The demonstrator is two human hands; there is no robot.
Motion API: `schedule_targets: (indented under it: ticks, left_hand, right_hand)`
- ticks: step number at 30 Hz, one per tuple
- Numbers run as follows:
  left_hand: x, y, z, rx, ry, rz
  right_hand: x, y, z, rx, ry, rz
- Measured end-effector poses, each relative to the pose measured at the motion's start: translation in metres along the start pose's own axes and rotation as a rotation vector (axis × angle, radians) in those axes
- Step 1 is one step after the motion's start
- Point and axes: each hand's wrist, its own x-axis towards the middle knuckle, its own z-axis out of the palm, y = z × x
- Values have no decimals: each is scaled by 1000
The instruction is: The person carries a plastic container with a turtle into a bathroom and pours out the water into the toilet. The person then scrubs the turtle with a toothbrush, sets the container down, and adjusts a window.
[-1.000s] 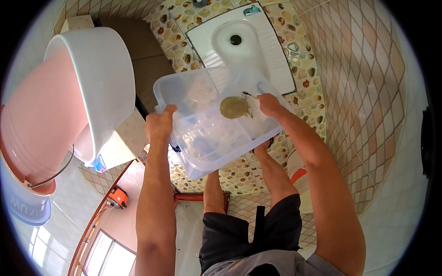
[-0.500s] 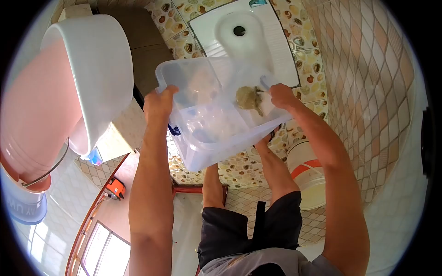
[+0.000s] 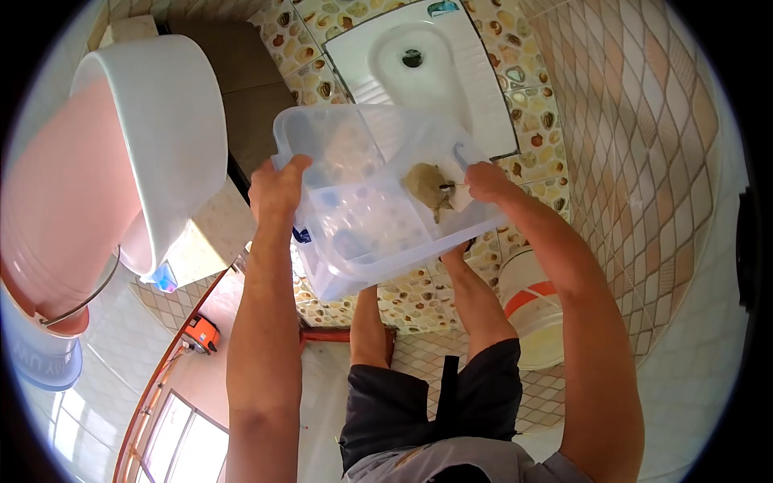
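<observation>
My left hand (image 3: 278, 187) is closed over the left rim of a translucent plastic storage box (image 3: 370, 270), with the thumb on top. At the box's right end my right hand (image 3: 488, 182) is closed on its edge, beside a pale blue curved handle (image 3: 460, 153). A tan, rounded lump with a ragged end (image 3: 425, 187) shows in the right part of the box, close to my right fingers. Its kind I cannot make out, nor whether those fingers touch it. The box is held in the air, tilted, above the tiled floor.
A squat toilet (image 3: 419, 88) lies beyond the box. On the left a large white tub (image 3: 173, 121) and a pink container (image 3: 64, 185) stand near a blue bucket (image 3: 48, 362). A pale bucket with an orange-red band (image 3: 531, 330) is beside my leg. Patterned tiles (image 3: 636, 121) cover the right wall.
The tan lump has turned and sits slightly lower and further left. My right hand has lowered a little with the box's right end. My left hand keeps its hold.
</observation>
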Motion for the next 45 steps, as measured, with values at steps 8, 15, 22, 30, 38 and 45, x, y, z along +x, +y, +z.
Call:
schedule_targets:
  ticks: [8,15,22,30,38,45]
  left_hand:
    - [-1,16,1,64,34,6]
    - [14,30,2,91,2,-76]
    - [39,29,12,51,1,-103]
    - [44,48,16,5,-51,-192]
    - [60,54,31,-152,-81,-237]
    - [82,60,47,-193,-50,-248]
  right_hand:
    - [7,-2,2,-8,-5,14]
    - [18,0,-15,-34,79,5]
    - [40,15,-4,95,50,33]
    - [57,19,-3,93,47,28]
    - [66,30,4,102,49,11]
    - [72,43,7,129,29,-12]
